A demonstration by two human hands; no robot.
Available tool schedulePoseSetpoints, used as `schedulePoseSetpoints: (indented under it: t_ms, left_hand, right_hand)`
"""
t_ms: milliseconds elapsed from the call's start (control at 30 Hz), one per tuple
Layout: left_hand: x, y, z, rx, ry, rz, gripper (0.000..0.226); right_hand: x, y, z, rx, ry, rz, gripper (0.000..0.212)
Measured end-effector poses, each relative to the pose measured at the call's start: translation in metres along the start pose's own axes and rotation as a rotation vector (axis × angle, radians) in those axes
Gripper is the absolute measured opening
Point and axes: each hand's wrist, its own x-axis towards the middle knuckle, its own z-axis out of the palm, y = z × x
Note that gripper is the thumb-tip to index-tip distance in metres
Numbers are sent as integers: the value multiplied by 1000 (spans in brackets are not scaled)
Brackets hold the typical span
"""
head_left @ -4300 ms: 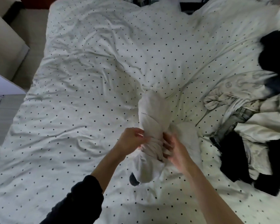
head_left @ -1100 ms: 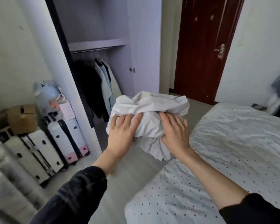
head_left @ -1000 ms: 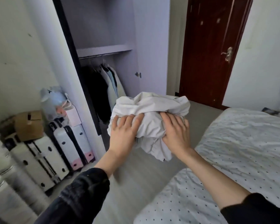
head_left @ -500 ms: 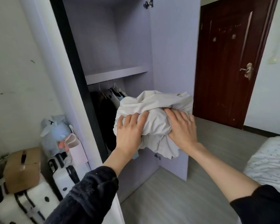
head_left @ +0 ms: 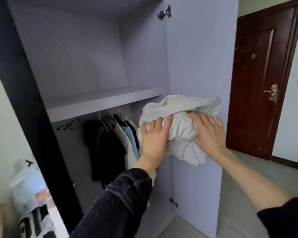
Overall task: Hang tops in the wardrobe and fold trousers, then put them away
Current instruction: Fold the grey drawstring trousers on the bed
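I had the pale bundle of trousers [head_left: 181, 127] up in the air between my two hands, level with the front edge of the wardrobe shelf [head_left: 103, 102] and just to the right of it, in front of the open wardrobe door [head_left: 196, 66]. My left hand [head_left: 154, 134] lay against the bundle's left side with the fingers curled over the cloth, and my right hand [head_left: 207, 133] grasped the right side, fingers spread and dug into the folds. The roll was loose; a flap of fabric hung down below my right wrist.

I judged this to be the putting-away step for a pair of folded trousers: the folding was done and the bundle was at the wardrobe but not yet set down. The shelf showed only bare board in the part I could see, while below it the rail [head_left: 69, 125] carried hanging tops [head_left: 117, 140], dark ones to the left and pale ones to the right, close beside my left hand.

The next move, as I saw it, called for carrying the bundle left and a little up, over the shelf's lip, then setting it flat and letting go with both hands together so the roll would not spring open. The hanging flap could catch on the shelf edge.
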Motion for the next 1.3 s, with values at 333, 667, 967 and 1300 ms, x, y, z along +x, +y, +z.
schedulePoseSetpoints:
  t_ms: [333,667,967,1300]
  left_hand:
    - [156,-93,65,268,115,-83,70]
    - [238,-235,42,564,144,-315,65]
    - [250,-377,58,571,-305,-636,86]
    - [248,-450,116,331,-1033,-843,80]
  right_hand:
    - [183,1,141,244,101,-157,57]
    - [352,-113,236,466,203,-404,54]
    - [433,-234,341,710,-415,-612,92]
    - [428,-280,429,695,-1035,-912,73]
